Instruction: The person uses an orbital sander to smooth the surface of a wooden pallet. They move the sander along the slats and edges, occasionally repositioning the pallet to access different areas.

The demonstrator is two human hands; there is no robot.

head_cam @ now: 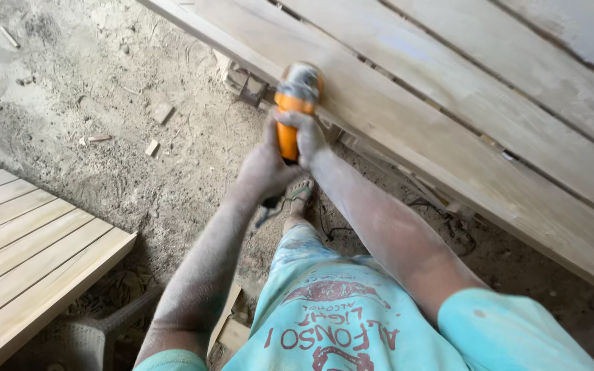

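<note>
1. Head view: the left hand and right hand are both wrapping their fingers tightly around an orange power sander.
2. The sander is pressing against the edge of a slatted wooden panel above the dusty floor.

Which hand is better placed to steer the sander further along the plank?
Right hand: it grips the orange sander higher, nearer the plank. The left hand holds its rear.

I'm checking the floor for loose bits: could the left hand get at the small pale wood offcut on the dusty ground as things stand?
Probably not now: the left hand grips the orange power sander alongside the right hand; the small pale wood offcut lies apart, nothing covering it.
</note>
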